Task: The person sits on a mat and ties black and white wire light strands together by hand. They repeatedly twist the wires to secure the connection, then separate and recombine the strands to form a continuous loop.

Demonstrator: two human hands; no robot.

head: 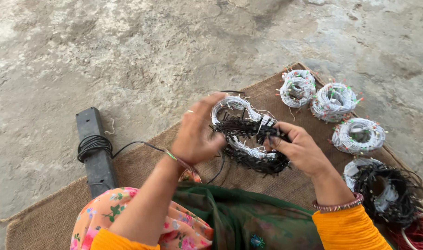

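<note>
I see my left hand (196, 134) and right hand (300, 150) raised above the middle of the brown woven jute mat (142, 176), both gripping one coiled bundle of white and black string-light wire (248, 134). The left fingers curl around the bundle's left side; the right fingers (276, 139) pinch the black strands on its right. Along the mat's right edge lie three white wire coils with small coloured bulbs (334, 102), and near its lower right corner a black-and-white coil (383, 190) beside red wire (417, 234). Off the mat's left edge, on the concrete floor (128, 55), a black power strip (95, 153) is wrapped with black cable.
</note>
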